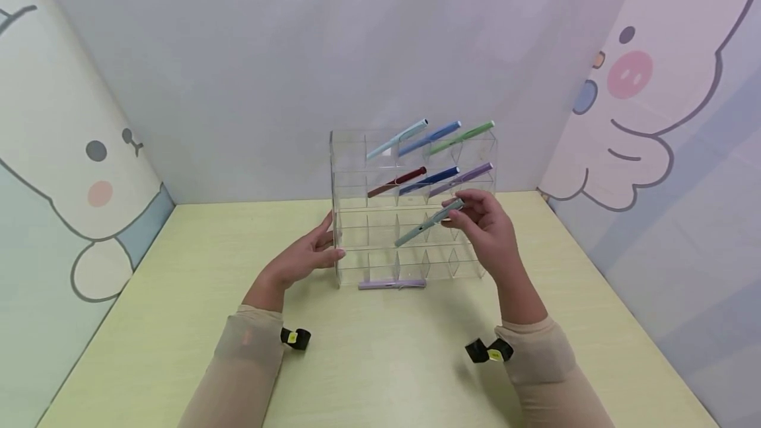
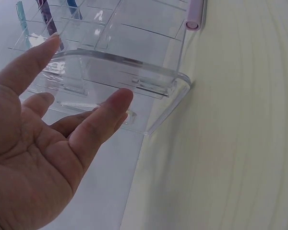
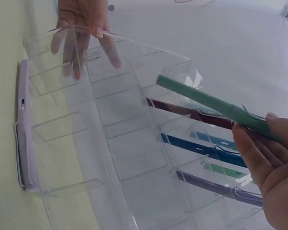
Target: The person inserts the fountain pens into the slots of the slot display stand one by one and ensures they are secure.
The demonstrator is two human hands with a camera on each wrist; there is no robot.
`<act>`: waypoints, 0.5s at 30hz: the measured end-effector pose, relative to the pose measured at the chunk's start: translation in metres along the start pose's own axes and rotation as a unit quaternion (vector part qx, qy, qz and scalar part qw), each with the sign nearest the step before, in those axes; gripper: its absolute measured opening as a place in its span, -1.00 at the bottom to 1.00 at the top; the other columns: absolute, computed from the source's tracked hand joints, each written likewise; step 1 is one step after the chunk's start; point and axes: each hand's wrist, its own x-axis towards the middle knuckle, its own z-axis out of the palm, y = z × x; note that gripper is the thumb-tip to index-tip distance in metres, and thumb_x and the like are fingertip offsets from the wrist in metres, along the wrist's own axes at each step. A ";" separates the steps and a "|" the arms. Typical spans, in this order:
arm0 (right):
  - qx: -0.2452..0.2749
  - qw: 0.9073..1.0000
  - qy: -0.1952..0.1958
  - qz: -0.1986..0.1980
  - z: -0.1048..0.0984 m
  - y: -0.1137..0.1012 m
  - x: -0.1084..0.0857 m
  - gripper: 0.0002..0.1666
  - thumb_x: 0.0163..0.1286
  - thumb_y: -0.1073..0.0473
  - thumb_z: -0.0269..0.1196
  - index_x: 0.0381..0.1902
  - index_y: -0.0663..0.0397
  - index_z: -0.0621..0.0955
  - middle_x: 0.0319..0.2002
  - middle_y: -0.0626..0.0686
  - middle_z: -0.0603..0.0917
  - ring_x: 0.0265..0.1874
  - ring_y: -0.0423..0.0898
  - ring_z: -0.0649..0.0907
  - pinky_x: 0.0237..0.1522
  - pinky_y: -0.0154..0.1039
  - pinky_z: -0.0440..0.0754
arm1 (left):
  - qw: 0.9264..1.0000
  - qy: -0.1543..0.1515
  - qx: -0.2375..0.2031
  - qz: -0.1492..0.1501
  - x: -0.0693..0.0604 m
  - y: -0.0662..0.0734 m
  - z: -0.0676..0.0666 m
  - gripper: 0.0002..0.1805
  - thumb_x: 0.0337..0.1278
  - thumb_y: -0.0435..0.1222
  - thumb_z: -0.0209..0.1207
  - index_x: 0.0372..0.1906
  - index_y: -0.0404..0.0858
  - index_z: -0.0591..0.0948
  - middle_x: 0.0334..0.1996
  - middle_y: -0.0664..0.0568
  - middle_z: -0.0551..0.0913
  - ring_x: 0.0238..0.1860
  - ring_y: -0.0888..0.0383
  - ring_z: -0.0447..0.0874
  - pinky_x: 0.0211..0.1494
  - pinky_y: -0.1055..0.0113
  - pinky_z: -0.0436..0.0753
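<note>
My right hand (image 1: 490, 233) pinches a grey-green pen (image 1: 419, 228) near its clip end, between thumb and fingers. The pen slants in front of the third row of a clear acrylic rack (image 1: 334, 180), its free end pointing down and left. At the rack's left side my left hand (image 1: 300, 259) rests with its fingers spread; the left wrist view shows the fingertips (image 2: 121, 99) at the clear side panel. A lilac pen (image 1: 386, 285) lies on the table along the rack's front base.
Light blue (image 1: 401, 137), blue (image 1: 434, 136) and green (image 1: 466, 136) pens lean in the rack's top row. Dark red (image 1: 395, 182), dark blue (image 1: 431, 180) and purple (image 1: 464, 179) ones sit in the second row. A pale wall stands behind the table (image 1: 380, 362).
</note>
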 end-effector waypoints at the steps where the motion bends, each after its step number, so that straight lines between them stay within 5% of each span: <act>1: 0.013 1.000 0.019 -0.010 0.001 0.001 0.001 -0.60 0.41 0.36 0.20 0.16 0.31 0.43 -0.06 0.11 0.68 -0.19 -0.12 0.71 -0.12 -0.21 0.72 | 1.000 0.000 -0.001 0.000 0.000 0.000 0.000 0.03 0.22 0.00 0.27 0.51 0.44 -0.23 0.55 -0.13 0.03 0.38 -0.07 0.39 0.41 -0.08 0.34; 8: 0.055 0.991 0.114 -0.051 0.005 0.011 0.004 -0.56 0.39 0.41 0.20 0.17 0.42 0.36 -0.08 0.17 0.69 -0.21 -0.08 0.72 -0.11 -0.19 0.71 | 1.000 0.002 0.001 -0.004 -0.001 0.002 0.001 0.03 0.22 -0.01 0.28 0.51 0.44 -0.23 0.55 -0.13 0.03 0.36 -0.07 0.41 0.43 -0.10 0.29; 15: 0.057 0.986 0.139 -0.068 0.016 0.022 0.005 -0.60 0.36 0.42 0.23 0.11 0.34 0.40 -0.08 0.35 0.64 -0.19 -0.09 0.73 -0.11 -0.17 0.71 | 1.000 0.004 0.005 -0.004 -0.002 0.002 0.001 0.03 0.22 0.00 0.27 0.51 0.42 -0.23 0.55 -0.13 0.03 0.37 -0.07 0.40 0.44 -0.12 0.27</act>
